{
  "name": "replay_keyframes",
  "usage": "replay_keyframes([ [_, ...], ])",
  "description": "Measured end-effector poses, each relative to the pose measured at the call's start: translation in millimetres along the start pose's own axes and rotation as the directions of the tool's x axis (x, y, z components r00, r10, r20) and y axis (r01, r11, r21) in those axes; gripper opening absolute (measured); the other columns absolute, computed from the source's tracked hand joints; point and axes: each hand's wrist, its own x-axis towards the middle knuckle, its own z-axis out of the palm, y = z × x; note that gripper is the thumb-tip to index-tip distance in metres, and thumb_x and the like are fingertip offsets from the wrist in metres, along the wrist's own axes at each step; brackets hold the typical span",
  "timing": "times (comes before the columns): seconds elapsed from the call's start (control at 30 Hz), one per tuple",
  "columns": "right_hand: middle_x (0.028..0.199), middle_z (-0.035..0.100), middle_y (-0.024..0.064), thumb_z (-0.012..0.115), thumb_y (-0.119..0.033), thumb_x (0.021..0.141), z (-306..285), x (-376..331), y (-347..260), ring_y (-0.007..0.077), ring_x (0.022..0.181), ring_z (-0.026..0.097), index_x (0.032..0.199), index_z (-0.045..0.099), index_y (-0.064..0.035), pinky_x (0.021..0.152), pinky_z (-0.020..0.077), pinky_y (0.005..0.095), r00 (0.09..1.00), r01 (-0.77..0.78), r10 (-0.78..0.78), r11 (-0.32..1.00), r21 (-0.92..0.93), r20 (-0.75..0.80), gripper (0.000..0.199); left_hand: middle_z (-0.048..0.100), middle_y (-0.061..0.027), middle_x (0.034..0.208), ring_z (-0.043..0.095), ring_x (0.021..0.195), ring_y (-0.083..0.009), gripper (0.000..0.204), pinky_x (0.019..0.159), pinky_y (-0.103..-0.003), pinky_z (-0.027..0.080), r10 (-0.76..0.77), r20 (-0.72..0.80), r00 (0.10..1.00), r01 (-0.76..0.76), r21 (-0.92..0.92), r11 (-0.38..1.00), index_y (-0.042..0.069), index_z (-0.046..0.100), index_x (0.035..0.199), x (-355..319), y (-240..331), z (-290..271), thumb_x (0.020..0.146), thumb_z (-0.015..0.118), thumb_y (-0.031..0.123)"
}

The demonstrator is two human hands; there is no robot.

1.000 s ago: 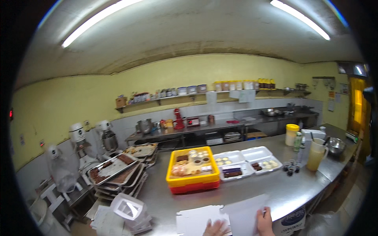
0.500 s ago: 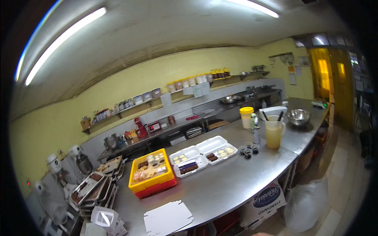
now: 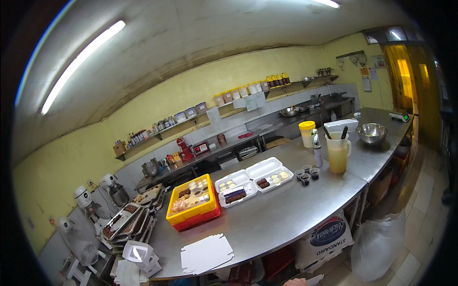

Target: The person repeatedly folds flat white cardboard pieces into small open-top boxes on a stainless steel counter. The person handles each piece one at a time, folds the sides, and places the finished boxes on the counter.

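Observation:
Only a small part of my right hand (image 3: 295,282) shows, at the bottom edge right of the middle. A white piece of card or paper (image 3: 315,280) sticks out beside its fingers and appears to be held in them; most of both is cut off. My left hand is out of the picture. On the steel table (image 3: 267,214), nearest the front, lie flat white cardboard blanks (image 3: 206,253). Behind them stands a yellow crate (image 3: 190,220) with baked pieces and small cups, stacked on a red one. Beside it two white foam boxes (image 3: 249,200) (image 3: 285,183) lie open, holding brown and pale treats.
Small dark-filled cups (image 3: 305,178), a spray can (image 3: 317,153), a yellow-lidded tub (image 3: 307,134), a pitcher (image 3: 338,155) and a steel bowl (image 3: 372,135) stand farther right. Folded white boxes (image 3: 138,252) and stacked trays (image 3: 129,221) are at left. Sacks (image 3: 379,248) sit below the table's edge.
The view has shifted, so the table and its things sit farther right and slightly higher. More of my right hand shows at the bottom edge, now with the white piece beside it.

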Motion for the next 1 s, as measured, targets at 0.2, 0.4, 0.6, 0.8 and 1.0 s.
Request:
replay_keyframes([
  [0.2,0.067,0.055,0.0120,0.067,-0.018,0.077,-12,-7,2,0.0332,0.067,0.054,0.076,0.057,-0.0064,0.062,0.0406,0.0429,0.969,-0.200,0.211,0.975,0.095,-0.125,0.015,0.059,0.0007,0.080,0.053,0.073,-0.0089,0.023,0.065,-0.024,0.043,-0.041,0.045,0.998,0.047,-0.135,0.990,0.007,0.063,0.094,-8,8,6,0.094,0.057,0.029],
  [0.4,0.071,0.053,0.0116,0.064,-0.015,0.078,-19,-7,9,0.0334,0.070,0.051,0.074,0.053,-0.0068,0.065,0.0373,0.0438,0.996,-0.006,-0.001,0.997,-0.072,-0.090,0.014,0.059,0.0023,0.078,0.053,0.071,-0.0081,0.024,0.063,-0.023,0.043,-0.030,0.141,0.990,0.025,0.042,0.999,0.007,0.064,0.095,-11,47,21,0.093,0.060,0.030],
  [0.6,0.082,0.057,0.0117,0.064,-0.016,0.077,-46,11,20,0.0313,0.082,0.054,0.084,0.055,-0.0080,0.076,0.0380,0.0451,0.997,-0.049,0.062,0.972,-0.228,0.048,0.014,0.061,-0.0028,0.085,0.057,0.079,-0.0133,0.036,0.072,-0.029,0.046,0.029,0.103,0.994,-0.052,0.233,0.971,0.004,0.063,0.101,-4,79,35,0.094,0.055,0.039],
  [0.8,0.093,0.060,-0.0017,0.067,-0.023,0.078,-57,48,13,0.0185,0.088,0.055,0.085,0.061,-0.0137,0.078,0.0378,0.0371,0.950,0.312,-0.289,0.904,-0.292,0.121,0.013,0.064,-0.0008,0.089,0.056,0.080,-0.0077,0.029,0.073,-0.024,0.046,-0.003,-0.008,1.000,0.007,0.559,0.829,0.007,0.065,0.105,-7,141,23,0.093,0.060,0.032],
  [1.0,0.095,0.060,-0.0037,0.068,-0.028,0.079,-48,43,1,0.0190,0.091,0.055,0.087,0.066,-0.0161,0.081,0.0378,0.0388,0.941,0.265,-0.234,0.959,-0.102,0.243,0.015,0.066,-0.0023,0.091,0.057,0.084,-0.0086,0.034,0.079,-0.024,0.046,-0.185,0.009,0.983,0.147,0.565,0.812,0.000,0.067,0.104,-27,159,17,0.092,0.061,0.031],
])
